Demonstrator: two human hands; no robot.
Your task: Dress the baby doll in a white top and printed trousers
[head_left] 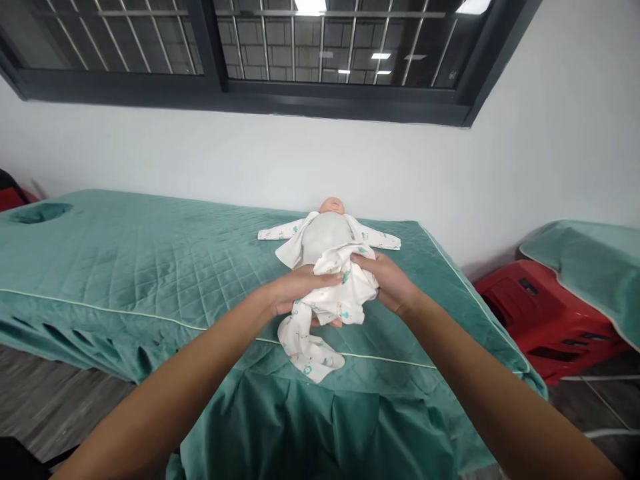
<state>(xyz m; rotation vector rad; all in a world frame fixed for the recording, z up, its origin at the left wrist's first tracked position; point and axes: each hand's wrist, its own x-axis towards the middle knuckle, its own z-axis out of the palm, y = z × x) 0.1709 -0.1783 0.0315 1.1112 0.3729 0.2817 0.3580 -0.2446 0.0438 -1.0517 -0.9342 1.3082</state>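
Note:
A baby doll (326,235) lies on its back on a bed with a teal quilted cover (150,260), its head toward the wall. It wears a white printed romper (345,297), open over the grey torso, sleeves spread to both sides. My left hand (295,288) grips the bunched romper cloth at the doll's lower body from the left. My right hand (387,280) holds the same bunched cloth from the right. One romper leg hangs down toward the bed's near edge.
The bed stands against a white wall under a dark-framed window (250,60). A red plastic object (545,320) sits on the floor at the right, beside another teal-covered bed (590,267). Grey wood floor shows at the lower left.

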